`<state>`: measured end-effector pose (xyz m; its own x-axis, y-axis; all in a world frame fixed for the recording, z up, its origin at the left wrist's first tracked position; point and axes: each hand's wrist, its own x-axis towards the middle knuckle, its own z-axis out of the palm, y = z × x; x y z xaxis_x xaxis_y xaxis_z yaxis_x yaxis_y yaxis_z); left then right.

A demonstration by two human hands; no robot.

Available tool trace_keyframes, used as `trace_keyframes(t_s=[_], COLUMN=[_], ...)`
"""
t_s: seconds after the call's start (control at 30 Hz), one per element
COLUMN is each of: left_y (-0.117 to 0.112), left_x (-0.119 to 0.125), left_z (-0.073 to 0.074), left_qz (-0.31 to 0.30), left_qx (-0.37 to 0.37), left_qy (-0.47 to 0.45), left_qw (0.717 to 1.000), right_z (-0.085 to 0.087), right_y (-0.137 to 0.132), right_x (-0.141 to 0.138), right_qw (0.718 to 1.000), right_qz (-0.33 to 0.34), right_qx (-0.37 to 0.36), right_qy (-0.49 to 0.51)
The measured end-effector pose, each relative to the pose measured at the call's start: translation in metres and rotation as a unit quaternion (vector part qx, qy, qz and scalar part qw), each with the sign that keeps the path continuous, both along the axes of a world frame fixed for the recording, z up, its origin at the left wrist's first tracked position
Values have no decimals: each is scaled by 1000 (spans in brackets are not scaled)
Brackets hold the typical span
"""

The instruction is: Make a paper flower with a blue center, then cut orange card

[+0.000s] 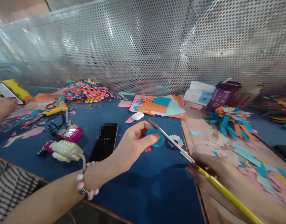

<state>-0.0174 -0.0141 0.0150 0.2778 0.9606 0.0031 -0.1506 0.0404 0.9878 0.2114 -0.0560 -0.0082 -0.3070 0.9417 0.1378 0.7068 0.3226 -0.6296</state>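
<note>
At the near desk edge: striped cloth (12, 183) shows low on the left, and a beaded bracelet (81, 183) circles the left wrist.
Right hand: blurred, this hand (210, 174) is closed on the yellow-handled scissors (174, 144); I can't make out how the fingers sit.
Scissors: the metal blades slant up and away, right beside the blue disc; whether they are parted I cannot tell.
Left hand: thumb and fingers of this hand (131, 143) pinch the disc, thumb on top.
Blue disc: a round piece of paper (158, 141), held up over the blue desk (168, 196).
Left of the hands: a dark phone (105, 141) reads 17:00; beyond the bracelet lies a pale plug (68, 149) against a purple power strip (72, 134).
Right side: paper scraps (257, 158) litter a tan board, with a shaggy paper flower (231, 119) behind them.
Farther across: a white case (138, 116), stacked colored sheets (154, 107), a yellow glue gun (56, 109), and another person's hand (4, 107) at the left edge.
Back: heaped paper pieces (84, 90), a purple cup (223, 93), then the perforated metal screen (143, 46).
</note>
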Motion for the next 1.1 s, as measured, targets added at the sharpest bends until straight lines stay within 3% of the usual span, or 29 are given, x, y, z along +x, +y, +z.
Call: trace_keyframes(t_s=[0.77, 1.1], left_y=[3, 7], left_x=[0, 0], left_z=[-4, -3], left_qz=[5, 6], left_qx=[2, 12], left_qy=[-21, -11], left_qw=[1000, 1000], right_z=[-13, -10], right_y=[4, 7], right_x=[8, 11], right_qw=[999, 998], right_qz=[11, -23], right_qx=[-30, 11], right_qy=[-20, -55])
